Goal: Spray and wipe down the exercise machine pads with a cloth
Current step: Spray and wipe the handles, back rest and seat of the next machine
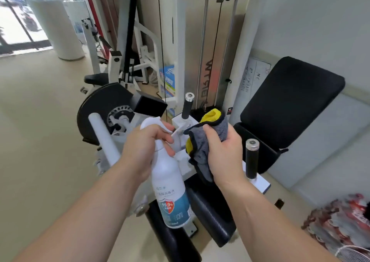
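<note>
- Left hand (146, 149) grips the spray bottle (170, 181) round its thin neck, fingers curled tight just under the spray head. What does the other hand do?
- Right hand (226, 153) clutches a cloth (202, 141), all bunched up. It is grey with a yellow side and a dark edge.
- Which way does the bottle go?
- It is long and white. Its bottom is low down, near the person. Its top is higher and farther off, leaning a bit to the left. The little nozzle at the top points right, at the cloth. Nozzle and cloth are just beside each other, not touching.
- Can you read anything on it?
- Yes, "99.9%" on a red and blue shield on the blue label (167, 204). The other words there are too small for me.
- Where are the pads?
- The big black back pad (290, 101) is on the right, tilted back, near the wall. The black seat (260, 147) sits under it. 2 black roll pads (212, 211) lie down low, under the bottle and the arms. Both hands are up in the air over the machine and touch no pad.
- Anything else?
- 2 black handles (187, 107) with silver caps stick up, 1 behind the cloth and 1 beside the right wrist. A white board (254, 75) with scribbles I cannot read stands behind the seat. A blue box (167, 81) stands farther back.
</note>
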